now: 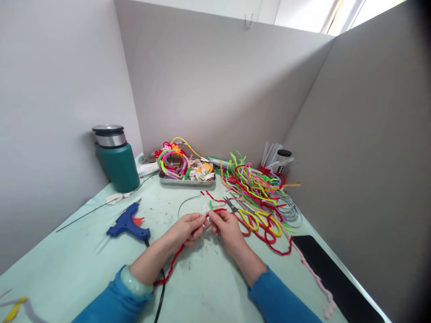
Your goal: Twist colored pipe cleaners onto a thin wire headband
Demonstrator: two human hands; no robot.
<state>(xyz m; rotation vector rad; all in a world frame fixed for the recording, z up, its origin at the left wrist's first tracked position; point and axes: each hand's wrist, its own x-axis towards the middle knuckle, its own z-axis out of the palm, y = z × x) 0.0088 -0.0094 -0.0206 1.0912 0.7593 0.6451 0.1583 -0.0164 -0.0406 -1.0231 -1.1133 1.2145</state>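
Note:
My left hand (187, 228) and my right hand (226, 226) meet above the pale green table (84, 264), both pinched on a red pipe cleaner (173, 262). Its long end trails down past my left wrist, and a short end sticks up to the right of my fingers. A small white and green piece (208, 206) lies just behind the fingertips. Yellow-handled scissors (258, 220) lie right of my right hand.
A blue glue gun (128, 223) lies at the left, its cord running toward me. A green flask (116, 158) stands at the back left. A metal tray (186, 176) holds coloured loops. A heap of pipe cleaners (256, 181) is at the right, a black slab (333, 278) nearer.

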